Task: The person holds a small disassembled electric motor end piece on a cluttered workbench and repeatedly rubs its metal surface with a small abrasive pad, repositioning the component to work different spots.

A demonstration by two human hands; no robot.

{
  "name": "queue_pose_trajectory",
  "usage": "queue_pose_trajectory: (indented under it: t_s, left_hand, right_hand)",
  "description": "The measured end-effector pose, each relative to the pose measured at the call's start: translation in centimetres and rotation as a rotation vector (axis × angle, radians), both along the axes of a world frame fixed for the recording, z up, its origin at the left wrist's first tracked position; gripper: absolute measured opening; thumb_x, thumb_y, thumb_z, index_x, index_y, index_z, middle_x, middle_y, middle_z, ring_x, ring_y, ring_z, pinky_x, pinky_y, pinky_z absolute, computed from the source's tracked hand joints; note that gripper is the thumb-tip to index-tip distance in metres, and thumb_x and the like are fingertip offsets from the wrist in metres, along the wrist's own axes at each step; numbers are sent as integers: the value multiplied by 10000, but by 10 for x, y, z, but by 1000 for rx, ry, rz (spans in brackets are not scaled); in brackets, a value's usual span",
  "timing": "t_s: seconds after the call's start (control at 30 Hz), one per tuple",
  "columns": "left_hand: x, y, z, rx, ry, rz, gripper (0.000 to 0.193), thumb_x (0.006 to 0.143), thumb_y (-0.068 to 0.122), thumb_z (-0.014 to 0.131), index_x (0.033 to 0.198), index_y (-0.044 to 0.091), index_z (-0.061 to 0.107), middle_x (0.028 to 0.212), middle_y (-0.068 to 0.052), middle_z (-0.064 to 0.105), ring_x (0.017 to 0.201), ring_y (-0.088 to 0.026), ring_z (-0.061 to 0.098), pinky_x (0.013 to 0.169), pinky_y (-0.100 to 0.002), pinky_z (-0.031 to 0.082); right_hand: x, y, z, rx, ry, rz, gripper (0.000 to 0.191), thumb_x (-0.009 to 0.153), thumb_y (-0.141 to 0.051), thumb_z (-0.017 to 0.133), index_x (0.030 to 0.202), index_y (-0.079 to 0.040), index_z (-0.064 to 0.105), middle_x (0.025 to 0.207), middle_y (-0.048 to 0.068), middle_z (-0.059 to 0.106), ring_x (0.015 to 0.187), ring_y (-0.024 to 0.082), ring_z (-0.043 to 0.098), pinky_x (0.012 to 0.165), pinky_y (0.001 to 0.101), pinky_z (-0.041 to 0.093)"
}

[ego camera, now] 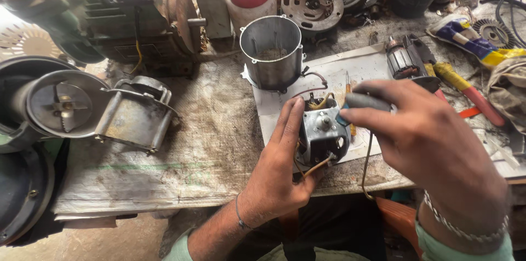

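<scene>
The left hand [276, 170] clasps a small boxy metal motor [323, 135] with yellow wires at centre; the right hand [433, 146] pinches a grey tool handle [368, 101] at its 2 o'clock. A shiny steel cylinder [272, 52] stands at 12 o'clock on the grimy cloth-covered bench [181, 157].

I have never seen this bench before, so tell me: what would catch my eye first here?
First, at centre, the left hand grips a small metal motor frame with loose wires, while the right hand holds a grey-handled tool against it. Just behind stands an open steel cylinder housing on a white sheet. At far left lies a round grey housing with a bladed hub.
</scene>
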State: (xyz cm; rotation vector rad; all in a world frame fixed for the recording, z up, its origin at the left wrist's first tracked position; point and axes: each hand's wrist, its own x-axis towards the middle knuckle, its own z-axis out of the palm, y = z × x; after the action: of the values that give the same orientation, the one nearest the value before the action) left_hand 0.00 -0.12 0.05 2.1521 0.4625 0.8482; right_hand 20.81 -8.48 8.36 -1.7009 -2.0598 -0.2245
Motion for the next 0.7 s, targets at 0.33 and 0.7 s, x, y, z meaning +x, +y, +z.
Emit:
queue_pose_trajectory:
  t_s: [0.33,0.7]
  left_hand:
    - [-2,2,1,38,31,-9,1144,704,-65,727,1625,-59,48,1680,-377,176,1592,-488,231,1280,-472,264]
    - [-1,1,1,23,20,-1,1138,718,-50,740,1624,-72,51,1673,-382,186,1594,-495,234,1309,-474,287]
  right_hand:
    - [2,0,-8,17,30,112,378,746,104,676,1023,-119,803,1183,204,714,1050,324,720,846,372,614]
    - [-2,5,0,24,-1,12,353,776,115,700,1061,-73,787,1203,217,693,1057,338,698,876,382,596]
